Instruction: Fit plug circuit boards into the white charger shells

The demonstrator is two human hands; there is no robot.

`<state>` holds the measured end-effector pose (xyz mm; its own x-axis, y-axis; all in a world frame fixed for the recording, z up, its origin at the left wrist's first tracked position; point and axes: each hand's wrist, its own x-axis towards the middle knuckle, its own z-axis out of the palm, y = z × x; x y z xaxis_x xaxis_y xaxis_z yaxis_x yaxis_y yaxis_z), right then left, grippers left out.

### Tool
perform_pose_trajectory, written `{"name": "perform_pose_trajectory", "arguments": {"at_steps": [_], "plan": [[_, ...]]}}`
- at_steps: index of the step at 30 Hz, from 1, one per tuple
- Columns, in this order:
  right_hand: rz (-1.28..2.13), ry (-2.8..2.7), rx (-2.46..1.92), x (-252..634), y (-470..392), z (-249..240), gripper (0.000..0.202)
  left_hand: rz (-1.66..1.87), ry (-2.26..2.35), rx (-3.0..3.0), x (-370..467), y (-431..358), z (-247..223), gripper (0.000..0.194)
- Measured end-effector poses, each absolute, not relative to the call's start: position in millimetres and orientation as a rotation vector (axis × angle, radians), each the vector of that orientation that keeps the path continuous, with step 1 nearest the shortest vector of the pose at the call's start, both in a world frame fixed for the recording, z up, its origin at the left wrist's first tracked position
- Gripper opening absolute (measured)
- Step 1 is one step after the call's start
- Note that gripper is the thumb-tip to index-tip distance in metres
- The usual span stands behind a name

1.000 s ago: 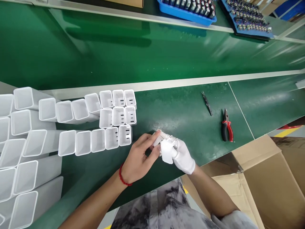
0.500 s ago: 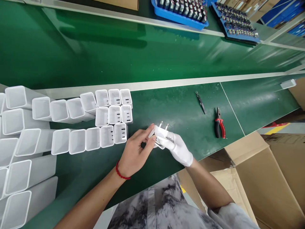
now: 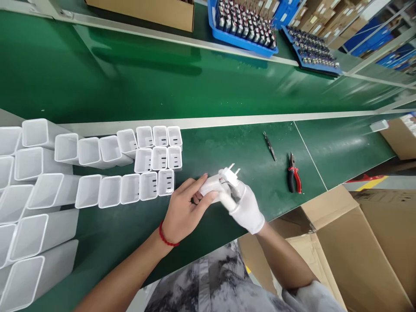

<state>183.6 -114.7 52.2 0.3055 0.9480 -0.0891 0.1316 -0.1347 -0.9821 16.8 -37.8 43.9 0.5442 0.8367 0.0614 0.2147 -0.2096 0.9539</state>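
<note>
My left hand [image 3: 182,213], bare with a red cord bracelet, pinches a white rectangular plastic housing [image 3: 209,185] between thumb and fingers. In the white-gloved fingers of my right hand [image 3: 247,211] is a white plug piece [image 3: 229,176] with two pins pointing up and right. A thin reddish wire shows at the gap between housing and plug piece. Gloved fingers hide part of both. Just left of my left hand stand rows of white open-topped housings [image 3: 148,185], several with dark slots inside.
Tweezers [image 3: 269,146] and red-and-black pliers [image 3: 294,174] lie on the green bench [image 3: 208,149] to the right. An open cardboard box [image 3: 354,242] stands below its right edge. On the shelf above are a blue bin [image 3: 243,42] of small parts and a blue tray [image 3: 312,52].
The plug piece has tilted and shifted slightly right, and more of the housing and the wire now shows. Both hands keep their hold. My view has shifted a little.
</note>
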Motion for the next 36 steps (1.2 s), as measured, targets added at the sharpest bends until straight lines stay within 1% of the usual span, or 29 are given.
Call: {"name": "perform_pose_trajectory", "arguments": {"at_steps": [4, 7, 9, 11, 25, 27, 30, 33, 36], "plan": [[1.249, -0.431, -1.164, 185, -107, 52, 0.041, 0.881, 0.669, 1.666, 16, -42, 42, 0.044], [1.360, -0.229, -1.009, 187, -101, 59, 0.032, 0.883, 0.653, 1.676, 17, -44, 37, 0.038], [1.382, -0.184, -0.962, 186, -99, 63, 0.027, 0.890, 0.655, 1.700, 17, -44, 34, 0.033], [1.405, -0.167, -0.927, 184, -98, 64, 0.026, 0.900, 0.660, 1.727, 18, -44, 32, 0.030], [1.425, -0.141, -1.010, 192, -90, 53, 0.036, 0.771, 0.737, 1.763, 18, -41, 20, 0.026], [1.383, -0.213, -1.084, 197, -84, 53, 0.038, 0.752, 0.751, 1.778, 19, -42, 17, 0.026], [1.223, -0.434, -1.292, 211, -66, 55, 0.040, 0.767, 0.757, 1.806, 19, -43, 13, 0.025], [0.932, -0.824, -1.550, 232, -26, 59, 0.042, 0.747, 0.744, 1.906, 21, -45, 10, 0.025], [0.528, -1.284, -1.839, 252, 35, 65, 0.046, 0.667, 0.727, 2.027, 22, -46, 10, 0.026]]}}
